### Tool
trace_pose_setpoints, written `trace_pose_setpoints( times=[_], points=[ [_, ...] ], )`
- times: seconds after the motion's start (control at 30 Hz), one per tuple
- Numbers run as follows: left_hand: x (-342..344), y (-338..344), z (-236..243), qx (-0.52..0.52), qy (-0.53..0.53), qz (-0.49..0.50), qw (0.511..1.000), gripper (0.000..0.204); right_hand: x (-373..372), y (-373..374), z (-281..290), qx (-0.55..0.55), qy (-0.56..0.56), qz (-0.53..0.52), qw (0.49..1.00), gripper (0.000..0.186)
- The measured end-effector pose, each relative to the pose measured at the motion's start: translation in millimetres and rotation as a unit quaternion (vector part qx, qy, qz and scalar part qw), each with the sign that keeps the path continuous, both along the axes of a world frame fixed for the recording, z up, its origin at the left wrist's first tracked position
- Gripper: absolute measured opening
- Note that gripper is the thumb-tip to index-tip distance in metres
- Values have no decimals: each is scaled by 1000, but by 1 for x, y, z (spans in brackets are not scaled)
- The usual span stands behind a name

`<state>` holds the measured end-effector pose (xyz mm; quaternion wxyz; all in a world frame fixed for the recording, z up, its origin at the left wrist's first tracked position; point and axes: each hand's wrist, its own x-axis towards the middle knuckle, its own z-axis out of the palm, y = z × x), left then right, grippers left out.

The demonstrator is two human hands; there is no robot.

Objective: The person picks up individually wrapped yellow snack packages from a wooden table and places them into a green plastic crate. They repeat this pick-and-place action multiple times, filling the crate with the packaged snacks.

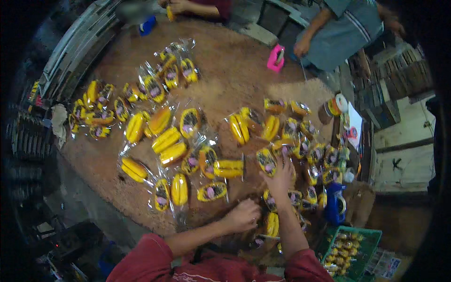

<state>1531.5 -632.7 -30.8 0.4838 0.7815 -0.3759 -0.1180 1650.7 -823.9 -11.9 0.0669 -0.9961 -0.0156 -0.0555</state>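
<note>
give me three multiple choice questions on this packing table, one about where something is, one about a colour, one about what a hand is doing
1. Where does the green crate of small items sit?
A. at the person's lower right, beside the table
B. at the far left of the table
C. in the middle of the table

2. What colour is the small tape dispenser at the far side of the table?
A. white
B. pink
C. black

3. What is the right hand doing?
A. hanging below the table edge
B. gripping the blue tape dispenser
C. reaching out, fingers on a yellow packet in the pile

Answers:
1. A, the crate shows at the lower right of the picture, past the table's edge.
2. B, it is bright pink against the brown top.
3. C, the hand lies over the packets, touching one; the left hand is curled near the table's near edge.
</note>
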Motion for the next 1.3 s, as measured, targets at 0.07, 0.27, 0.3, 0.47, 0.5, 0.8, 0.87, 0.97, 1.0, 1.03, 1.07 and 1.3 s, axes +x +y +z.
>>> trace_pose_setpoints(
  times=[0.07, 0.27, 0.3, 0.47, 0.5, 0.8, 0.87, 0.97, 1.0, 1.03, 1.07, 1.3],
  points=[
    [-4, 9, 10, 33, -36, 69, 996, 44, 7, 6, 7, 151, 27, 6, 988, 79],
    [-23, 14, 17, 165, 35, -2, 986, 62, 25, 69, -1, 203, 135, 239, 940, 79],
    [-25, 13, 16, 178, -10, -16, 984, 68, 27, 76, -1, 105, 155, 275, 943, 78],
    [-35, 24, 16, 244, 90, 38, 965, 67, 20, 55, 24, 170, 185, 219, 943, 82],
    [-36, 29, 18, 276, 114, 53, 953, 66, 16, 42, 33, 160, 159, 214, 950, 80],
    [-3, 69, 36, 346, -7, 321, 882, 62, 19, -1, 75, 157, 172, 184, 955, 70],
    [-3, 72, 42, 394, 74, 251, 881, 64, 40, 24, 61, 229, 159, 187, 942, 72],
    [-8, 73, 46, 351, 120, 236, 898, 67, 74, 65, 30, 232, 151, 165, 947, 69],
    [-9, 73, 46, 312, 178, 235, 903, 68, 80, 79, 19, 194, 98, 191, 957, 68],
    [-10, 74, 45, 301, 142, 250, 909, 69, 86, 90, 7, 154, 59, 203, 965, 67],
    [-10, 75, 41, 299, 132, 245, 913, 70, 92, 98, -3, 117, 12, 210, 971, 65],
    [-12, 88, 16, 246, 160, 230, 928, 61, 111, 112, -30, 145, -34, 121, 981, 70]
  ],
)
